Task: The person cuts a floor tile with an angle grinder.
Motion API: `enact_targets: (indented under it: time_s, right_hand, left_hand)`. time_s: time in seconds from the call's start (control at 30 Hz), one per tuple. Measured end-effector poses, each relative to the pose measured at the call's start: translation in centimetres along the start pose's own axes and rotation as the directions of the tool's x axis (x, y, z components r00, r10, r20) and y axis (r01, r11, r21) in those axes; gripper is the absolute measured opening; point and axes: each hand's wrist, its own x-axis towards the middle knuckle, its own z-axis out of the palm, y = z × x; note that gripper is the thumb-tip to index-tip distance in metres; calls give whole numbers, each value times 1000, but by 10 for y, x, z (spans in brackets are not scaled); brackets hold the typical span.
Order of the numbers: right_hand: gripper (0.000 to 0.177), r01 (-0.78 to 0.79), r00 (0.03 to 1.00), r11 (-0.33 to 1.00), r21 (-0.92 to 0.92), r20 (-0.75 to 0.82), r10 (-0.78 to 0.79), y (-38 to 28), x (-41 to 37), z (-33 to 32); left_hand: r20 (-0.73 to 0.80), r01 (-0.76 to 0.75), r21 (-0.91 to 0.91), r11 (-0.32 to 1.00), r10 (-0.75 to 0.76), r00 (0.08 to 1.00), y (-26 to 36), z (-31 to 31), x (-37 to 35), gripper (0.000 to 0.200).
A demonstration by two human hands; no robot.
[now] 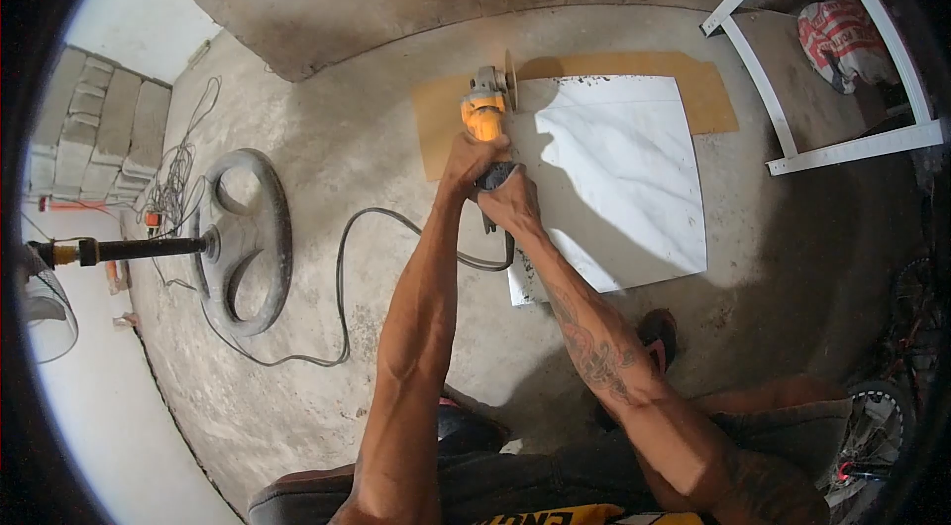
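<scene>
A yellow and grey angle grinder (484,116) is held out in front of me, its disc upright at the far end. My left hand (472,160) is wrapped round the yellow body. Just behind it, my right hand (510,198) grips the dark rear part. The disc is near the far left corner of a white marbled tile (624,178), with dark specks along the tile's far edge. Whether the disc touches the tile I cannot tell. Brown cardboard (711,94) lies partly under the tile. A black cable (344,267) runs from the grinder across the floor.
At left stands a round-based fan stand (280,238) beside tangled wires (176,186) and stacked blocks (121,119). A white metal frame (761,94) and a red-and-white sack (842,38) are at the upper right. A bicycle wheel (877,426) is at the lower right.
</scene>
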Motion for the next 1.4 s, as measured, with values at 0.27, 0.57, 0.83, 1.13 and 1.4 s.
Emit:
enact_targets:
  time_s: [0.27,0.57,0.83,1.13,1.4]
  right_hand:
    - [51,8,1000,1000,-20,23,-8,-15,-20,-12]
    - [45,16,1000,1000,-21,-9,-16,0,-17,-4]
    - [45,-25,1000,1000,11,4,25,3,-14,0]
    - [46,77,997,997,27,-30,-76,-4,-26,-8]
    - [58,36,999,999,8,-6,-36,-14,-22,-16]
  left_hand:
    - [-4,-5,-24,1000,5,1000,0,2,-7,30]
    - [-25,-11,-38,999,10,1000,3,5,-17,30]
    - [-25,-3,-12,1000,2,1000,4,4,-18,31]
    - [-3,31,34,999,-31,1000,9,5,-22,31]
    - [11,-17,-15,1000,18,1000,16,5,-17,31]
